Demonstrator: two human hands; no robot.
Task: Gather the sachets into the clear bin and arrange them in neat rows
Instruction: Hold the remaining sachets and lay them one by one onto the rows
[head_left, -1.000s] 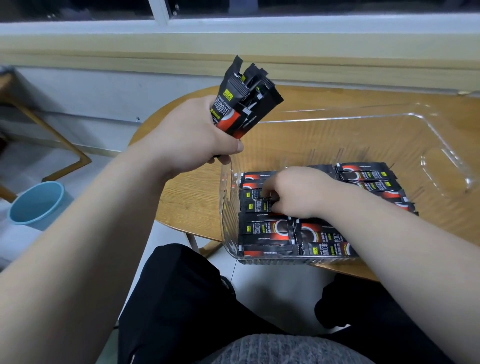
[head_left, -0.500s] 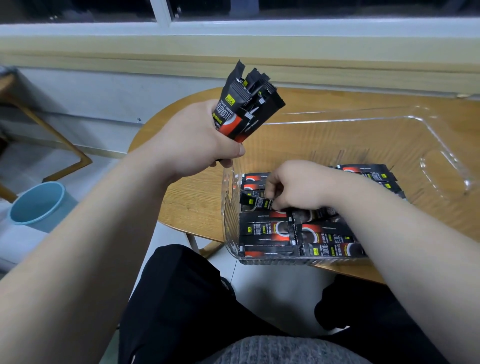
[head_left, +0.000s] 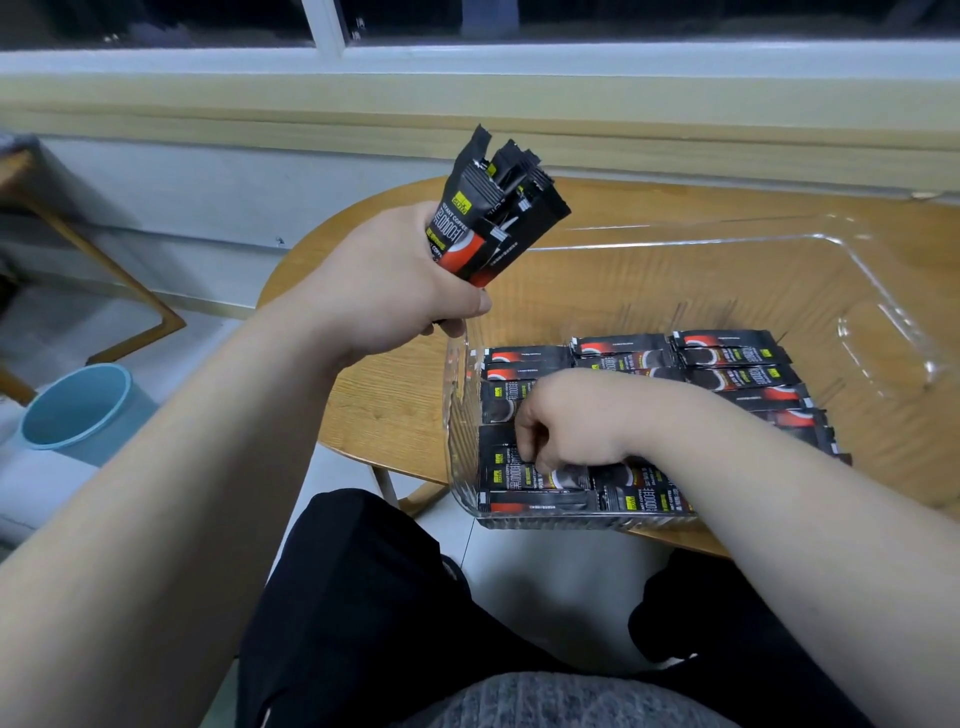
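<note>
We should lay each one flat, flush against its neighbour. Our right hand (head_left: 566, 421), fingers curled down, seems to pinch a sachet (head_left: 524, 470) in the clear bin (head_left: 883, 322) (rows (head_left: 727, 364) fill its near half). Our left hand (head_left: 384, 280) grips a spare bundle (head_left: 498, 213) above the bin's corner.

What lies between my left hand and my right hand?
In the head view: the bin's left wall and a few flat sachets, between the left hand holding its bundle and the right hand.
</note>
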